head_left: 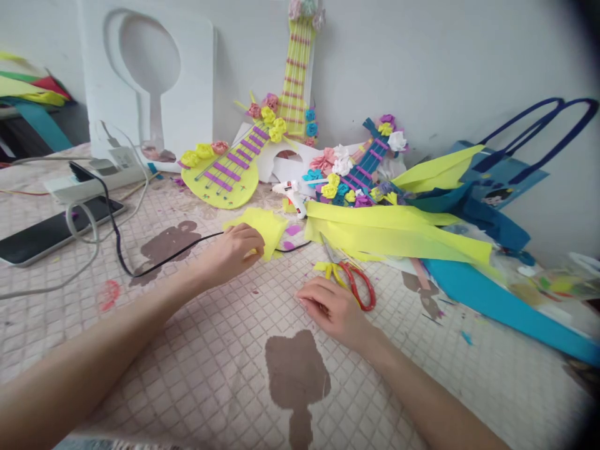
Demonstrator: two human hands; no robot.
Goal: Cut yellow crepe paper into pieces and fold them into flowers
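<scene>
My left hand is at the lower left corner of a yellow crepe paper piece, over a black cable. Its fingers curl downward, and whatever is under them is hidden. My right hand lies on the table with its fingers bent in and the thumb pressed close. What it holds, if anything, I cannot make out. Just beyond it are scissors with red and yellow handles. A white glue gun rests behind the yellow piece, and small purple scraps lie between.
Paper guitars with flowers lean at the back. Yellow crepe strips and a blue strip spread to the right, near a blue bag. At left are a phone, a power strip and a looping black cable.
</scene>
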